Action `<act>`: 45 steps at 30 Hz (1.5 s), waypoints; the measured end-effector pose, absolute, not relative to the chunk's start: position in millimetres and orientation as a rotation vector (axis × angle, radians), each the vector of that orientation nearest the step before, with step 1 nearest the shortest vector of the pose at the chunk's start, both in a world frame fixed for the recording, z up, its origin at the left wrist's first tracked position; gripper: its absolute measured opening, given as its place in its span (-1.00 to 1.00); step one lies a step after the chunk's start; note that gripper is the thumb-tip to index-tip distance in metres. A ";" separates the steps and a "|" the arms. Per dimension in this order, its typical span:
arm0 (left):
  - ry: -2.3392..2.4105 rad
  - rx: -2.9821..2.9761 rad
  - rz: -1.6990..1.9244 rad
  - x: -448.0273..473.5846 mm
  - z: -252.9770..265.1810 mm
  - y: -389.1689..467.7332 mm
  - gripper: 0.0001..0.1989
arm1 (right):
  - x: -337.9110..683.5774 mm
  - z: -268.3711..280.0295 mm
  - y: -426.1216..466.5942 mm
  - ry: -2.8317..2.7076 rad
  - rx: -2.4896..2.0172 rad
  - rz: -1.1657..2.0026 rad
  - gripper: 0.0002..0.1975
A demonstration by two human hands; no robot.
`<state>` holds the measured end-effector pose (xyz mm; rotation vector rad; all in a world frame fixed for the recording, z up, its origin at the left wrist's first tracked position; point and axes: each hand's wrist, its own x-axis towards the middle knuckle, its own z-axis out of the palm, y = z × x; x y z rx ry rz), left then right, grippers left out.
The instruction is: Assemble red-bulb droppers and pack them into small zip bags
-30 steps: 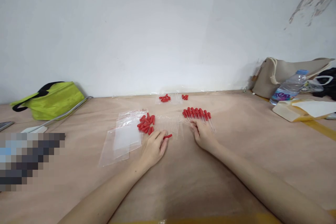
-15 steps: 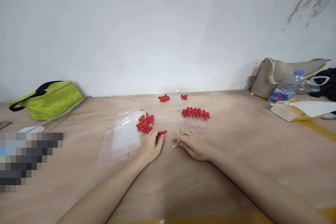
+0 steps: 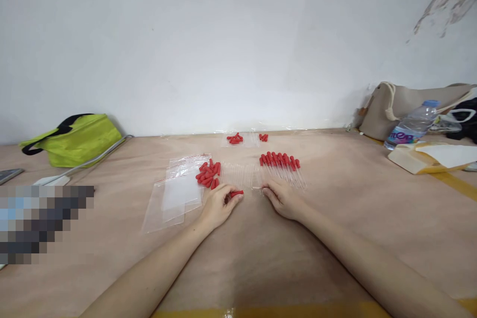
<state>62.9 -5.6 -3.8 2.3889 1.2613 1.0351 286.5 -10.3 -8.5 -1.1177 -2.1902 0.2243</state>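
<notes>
My left hand point(image 3: 220, 204) is closed on a red rubber dropper bulb point(image 3: 237, 193), its end pointing right. Facing it, my right hand point(image 3: 285, 199) pinches a thin clear glass dropper tube point(image 3: 257, 188), whose tip points left toward the bulb; the two are apart. Beyond my left fingers lies a pile of loose red bulbs point(image 3: 207, 174). A row of bare glass tubes point(image 3: 240, 175) lies between that pile and several droppers with red bulbs fitted point(image 3: 280, 160), which rest just beyond my right hand.
Clear zip bags point(image 3: 169, 203) lie left of the pile. Farther back are more red bulbs point(image 3: 234, 138) on plastic. A lime-green bag point(image 3: 80, 141) stands at left. On the right are a water bottle point(image 3: 412, 126), a beige bag point(image 3: 376, 114) and an open envelope point(image 3: 410, 159).
My right hand has turned and brought the glass tube up level with the bulb. My left hand has shifted slightly right, still holding the bulb. The view has moved a little.
</notes>
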 end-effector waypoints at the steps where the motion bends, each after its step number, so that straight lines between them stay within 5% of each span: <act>1: 1.246 2.395 1.036 63.4 -3.3 -5.9 -0.88 | 284.7 -8.5 -11.3 -2.180 -1.150 0.180 -0.82; 45: 0.948 2.570 0.802 64.9 -3.6 -10.9 -0.83 | 263.3 -19.0 -16.2 -2.296 -0.922 -0.064 -0.79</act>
